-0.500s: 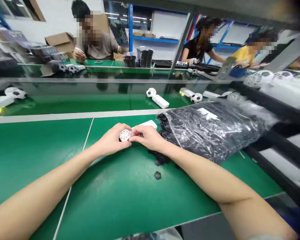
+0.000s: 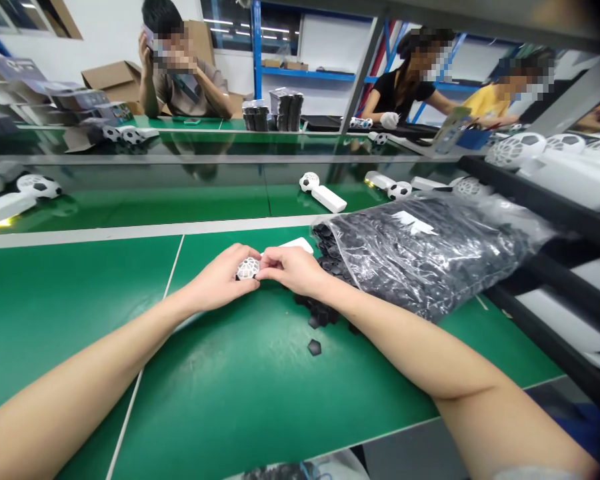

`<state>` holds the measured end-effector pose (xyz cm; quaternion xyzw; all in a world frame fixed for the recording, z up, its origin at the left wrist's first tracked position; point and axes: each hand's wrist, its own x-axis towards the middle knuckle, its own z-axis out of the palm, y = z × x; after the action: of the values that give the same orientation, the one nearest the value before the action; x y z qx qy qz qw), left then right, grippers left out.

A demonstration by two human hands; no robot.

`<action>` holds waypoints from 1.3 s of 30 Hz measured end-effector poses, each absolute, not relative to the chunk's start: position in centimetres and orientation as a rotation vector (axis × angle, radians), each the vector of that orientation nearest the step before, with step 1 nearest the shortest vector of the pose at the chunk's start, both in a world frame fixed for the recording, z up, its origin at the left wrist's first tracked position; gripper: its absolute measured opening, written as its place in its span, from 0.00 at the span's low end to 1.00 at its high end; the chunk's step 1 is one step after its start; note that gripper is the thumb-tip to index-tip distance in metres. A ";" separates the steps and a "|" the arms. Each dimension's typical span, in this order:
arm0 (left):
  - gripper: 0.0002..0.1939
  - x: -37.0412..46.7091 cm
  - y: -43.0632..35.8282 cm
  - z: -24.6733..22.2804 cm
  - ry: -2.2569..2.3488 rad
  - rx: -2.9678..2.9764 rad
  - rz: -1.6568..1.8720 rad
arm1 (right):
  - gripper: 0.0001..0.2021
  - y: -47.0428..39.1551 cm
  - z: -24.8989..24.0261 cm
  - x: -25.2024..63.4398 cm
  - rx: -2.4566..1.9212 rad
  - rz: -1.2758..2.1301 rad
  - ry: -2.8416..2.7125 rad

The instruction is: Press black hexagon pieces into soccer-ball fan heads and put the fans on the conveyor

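Observation:
My left hand (image 2: 226, 279) is wrapped round the white lattice ball (image 2: 249, 268) of a ball-headed piece. Its white handle (image 2: 297, 245) lies behind my right hand, pointing right. My right hand (image 2: 291, 269) has thumb and forefinger pinched together against the ball's right side; whatever is between the fingertips is too small to make out. Black pentagon pieces (image 2: 325, 315) lie heaped beside my right wrist, spilling from a clear plastic bag (image 2: 405, 257). One loose black pentagon (image 2: 315, 347) sits on the green table (image 2: 220, 393) nearer to me.
Behind a pale ledge (image 2: 130, 232), a green belt carries ball-headed pieces, among them a white one (image 2: 329, 199). Black rack bars (image 2: 555, 287) with white pieces stand at right. Several people sit across, one person (image 2: 185, 87) behind stacked black parts (image 2: 286, 111).
Both hands stay at the ball, with only slight finger movement. On the belt, the ball-headed pieces have shifted slightly right. The person across has raised both hands to the head.

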<state>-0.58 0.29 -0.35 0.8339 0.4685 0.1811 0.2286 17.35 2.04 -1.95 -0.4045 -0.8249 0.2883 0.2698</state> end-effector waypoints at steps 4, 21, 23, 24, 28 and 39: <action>0.17 -0.6 0.5 -0.6 1.343 2.131 0.588 | 0.08 2.7 -2.3 17.1 -1.025 0.880 -2.133; 0.37 -5.7 14.2 -4.2 2.139 1.820 1.071 | 0.04 2.2 -4.1 17.6 -1.018 0.562 -2.407; 0.35 -6.1 14.2 -5.2 2.181 1.863 1.015 | 0.04 2.0 -4.0 17.5 -1.023 0.551 -2.453; 0.33 -6.3 14.2 -5.4 2.192 1.884 0.994 | 0.04 2.0 -3.9 17.5 -1.031 0.559 -2.460; 0.27 -6.7 14.1 -5.5 2.208 1.939 0.942 | 0.04 2.0 -3.8 17.4 -1.040 0.590 -2.458; 0.16 -7.0 13.0 -5.1 2.084 2.039 0.918 | 0.06 1.9 -3.7 17.6 -1.011 0.539 -2.452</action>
<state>-7.04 12.98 -5.08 0.6665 0.6812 0.3000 0.0422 17.59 1.86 -3.66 -0.3649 -0.8846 0.1944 0.2159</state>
